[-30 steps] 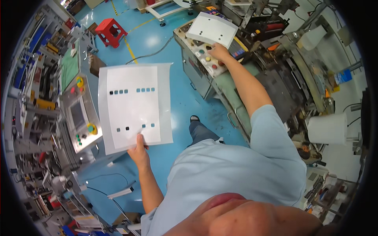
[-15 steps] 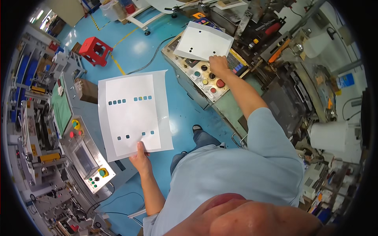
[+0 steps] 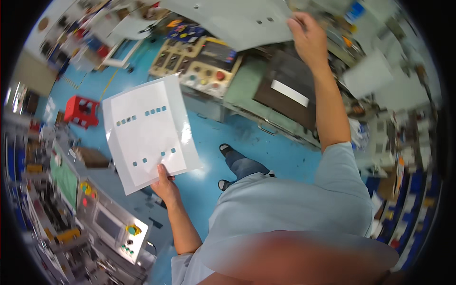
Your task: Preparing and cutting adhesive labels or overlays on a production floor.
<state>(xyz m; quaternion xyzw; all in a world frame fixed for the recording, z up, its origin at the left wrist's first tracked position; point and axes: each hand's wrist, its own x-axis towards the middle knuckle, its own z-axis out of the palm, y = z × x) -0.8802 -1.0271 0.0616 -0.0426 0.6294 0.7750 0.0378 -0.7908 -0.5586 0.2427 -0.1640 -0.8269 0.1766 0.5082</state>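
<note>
I see the blue floor (image 3: 266, 137) filling the middle of the view, with my feet in dark sandals (image 3: 227, 151) on it below the green machine (image 3: 266, 102). The machine runs along the upper centre; on its top near the right end lies a dark plate (image 3: 289, 95) with a white strip (image 3: 289, 92) across it. At the machine's left end sits a beige control panel (image 3: 199, 66) with round coloured buttons, one of them red (image 3: 220, 75). My right hand (image 3: 308, 38) is raised above the machine's top, fingers closed on the right edge of a large grey sheet (image 3: 232, 21) with a few small square holes; the sheet hangs over the panel and the machine's back edge, blurred, so I can't tell whether it touches anything below. My left hand (image 3: 165, 186) is low and left of centre, thumb on top, clamped on the bottom edge of a white sheet (image 3: 147, 133) with a glossy clear border. That sheet is held up over the floor, tilted, clear of the machine's front edge, with two rows of small blue squares near its top and two more near its bottom. The two hands are well apart, each on its own sheet. A red stool (image 3: 81, 111) stands on the floor left of the white sheet. A second console (image 3: 116, 228) with a small screen and a yellow-ringed button (image 3: 131, 230) sits lower left, just beside my left forearm.
</note>
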